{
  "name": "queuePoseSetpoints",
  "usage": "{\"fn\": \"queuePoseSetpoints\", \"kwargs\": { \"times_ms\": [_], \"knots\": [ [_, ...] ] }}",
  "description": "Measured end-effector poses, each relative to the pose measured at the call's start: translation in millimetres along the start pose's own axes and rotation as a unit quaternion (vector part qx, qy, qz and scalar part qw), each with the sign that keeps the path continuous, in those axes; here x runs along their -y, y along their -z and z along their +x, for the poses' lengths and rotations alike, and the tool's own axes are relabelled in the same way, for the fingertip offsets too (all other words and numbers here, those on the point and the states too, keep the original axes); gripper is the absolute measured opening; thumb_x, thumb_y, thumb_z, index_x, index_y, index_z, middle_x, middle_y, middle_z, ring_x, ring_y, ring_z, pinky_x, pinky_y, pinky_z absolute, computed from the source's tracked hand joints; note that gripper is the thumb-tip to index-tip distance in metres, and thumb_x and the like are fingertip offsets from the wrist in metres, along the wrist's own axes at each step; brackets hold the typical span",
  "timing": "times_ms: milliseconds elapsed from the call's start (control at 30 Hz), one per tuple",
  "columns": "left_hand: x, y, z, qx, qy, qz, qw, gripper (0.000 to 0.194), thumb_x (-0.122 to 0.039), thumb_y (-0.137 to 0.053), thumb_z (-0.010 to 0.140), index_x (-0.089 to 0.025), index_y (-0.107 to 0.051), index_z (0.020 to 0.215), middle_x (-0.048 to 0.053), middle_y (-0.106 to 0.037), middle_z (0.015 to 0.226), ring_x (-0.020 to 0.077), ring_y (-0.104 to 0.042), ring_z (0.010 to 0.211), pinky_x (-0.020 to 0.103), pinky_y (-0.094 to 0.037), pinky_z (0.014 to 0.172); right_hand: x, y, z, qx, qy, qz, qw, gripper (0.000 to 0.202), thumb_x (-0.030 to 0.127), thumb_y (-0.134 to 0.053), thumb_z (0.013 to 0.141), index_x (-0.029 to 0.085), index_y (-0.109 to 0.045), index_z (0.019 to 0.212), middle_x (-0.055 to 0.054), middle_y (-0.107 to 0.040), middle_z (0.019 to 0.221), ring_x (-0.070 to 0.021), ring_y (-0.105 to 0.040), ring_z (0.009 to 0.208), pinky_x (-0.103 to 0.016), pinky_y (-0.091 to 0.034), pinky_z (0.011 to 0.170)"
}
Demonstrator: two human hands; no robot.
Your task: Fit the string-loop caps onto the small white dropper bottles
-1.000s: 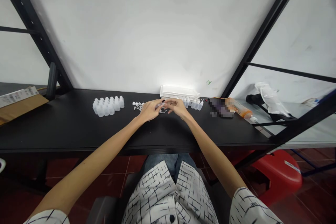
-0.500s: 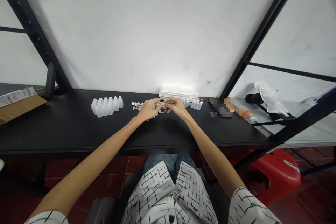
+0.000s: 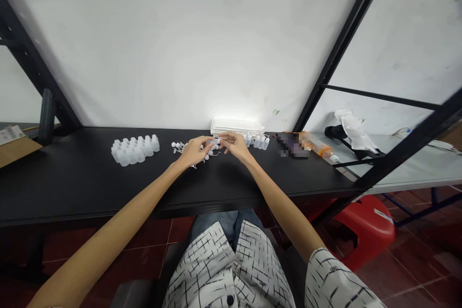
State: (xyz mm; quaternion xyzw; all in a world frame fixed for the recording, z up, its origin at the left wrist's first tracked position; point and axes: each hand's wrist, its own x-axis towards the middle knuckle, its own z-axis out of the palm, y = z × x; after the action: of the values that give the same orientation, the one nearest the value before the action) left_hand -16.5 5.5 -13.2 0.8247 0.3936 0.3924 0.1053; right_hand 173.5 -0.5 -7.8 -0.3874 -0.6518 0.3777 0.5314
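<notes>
Over the middle of the black table, my left hand [image 3: 195, 150] is closed around a small translucent plastic bottle [image 3: 214, 141], lying on its side and partly hidden by my fingers. My right hand [image 3: 235, 145] meets it at the neck end, fingers pinched on what looks like a white cap with a thin strap; the fingertips cover most of it. Below and behind both hands lies a loose heap of small white caps with straps [image 3: 179, 146]. Several capped bottles [image 3: 261, 142] stand just right of my right hand.
Rows of open translucent bottles [image 3: 134, 149] stand to the left. White flat trays [image 3: 237, 125] are stacked against the wall. To the right lie a blurred dark object [image 3: 294, 146] and an orange-labelled bottle [image 3: 317, 146]. A cardboard box [image 3: 17, 147] sits far left; a red stool [image 3: 364, 231] stands below right.
The view has swung slightly right, so everything appears further left. Both hands stay together at the bottle, with the fingers shifted a little around its neck end.
</notes>
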Motion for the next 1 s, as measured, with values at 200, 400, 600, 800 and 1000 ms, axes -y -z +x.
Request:
{"fn": "queuePoseSetpoints", "kwargs": {
  "times_ms": [200,400,600,800,1000],
  "knots": [
    [3.1,1.5,-0.7,0.006,-0.014,-0.014,1.0,0.039,-0.041,-0.05,0.089,-0.016,-0.07,0.11,0.008,-0.072,0.098,0.0182,-0.064,0.075,0.028,-0.047,0.067,-0.7,2.4,0.2,0.044,0.001,-0.02,0.999,0.026,0.031,-0.073,0.071,0.013,-0.069,0.09,-0.006,-0.068,0.076,-0.0156,-0.066,0.066,-0.019,-0.05,0.044],
    [0.4,3.0,-3.0,0.013,-0.033,0.023,0.999,0.038,-0.04,-0.052,0.087,-0.016,-0.071,0.109,0.007,-0.071,0.093,0.0178,-0.062,0.071,0.027,-0.044,0.064,1.9,3.8,-1.6,0.065,0.012,-0.046,0.997,0.027,0.032,-0.074,0.07,0.013,-0.071,0.089,-0.006,-0.069,0.076,-0.018,-0.066,0.073,-0.019,-0.051,0.046],
    [0.1,5.4,-3.2,0.021,-0.051,0.044,0.998,0.037,-0.041,-0.052,0.088,-0.018,-0.072,0.109,0.006,-0.07,0.093,0.0164,-0.059,0.067,0.027,-0.043,0.062,6.3,3.0,-4.7,0.078,0.015,-0.059,0.995,0.029,0.036,-0.073,0.072,0.012,-0.072,0.09,-0.006,-0.068,0.073,-0.0178,-0.066,0.071,-0.02,-0.051,0.046],
    [-1.4,7.6,-3.3,0.017,-0.046,0.015,0.999,0.037,-0.042,-0.054,0.087,-0.017,-0.072,0.107,0.006,-0.07,0.094,0.0154,-0.059,0.067,0.026,-0.043,0.061,7.5,1.1,-5.3,0.087,0.007,-0.05,0.995,0.035,0.042,-0.075,0.07,0.012,-0.071,0.087,-0.005,-0.068,0.07,-0.0167,-0.066,0.068,-0.02,-0.05,0.048],
    [-2.8,6.8,-2.6,0.021,-0.036,-0.005,0.999,0.039,-0.042,-0.048,0.091,-0.016,-0.073,0.108,0.007,-0.071,0.094,0.0141,-0.058,0.065,0.025,-0.042,0.058,5.7,1.6,-3.3,0.066,0.01,-0.059,0.996,0.038,0.044,-0.076,0.068,0.012,-0.071,0.088,-0.007,-0.07,0.075,-0.0193,-0.067,0.073,-0.022,-0.051,0.049]
  ]
}}
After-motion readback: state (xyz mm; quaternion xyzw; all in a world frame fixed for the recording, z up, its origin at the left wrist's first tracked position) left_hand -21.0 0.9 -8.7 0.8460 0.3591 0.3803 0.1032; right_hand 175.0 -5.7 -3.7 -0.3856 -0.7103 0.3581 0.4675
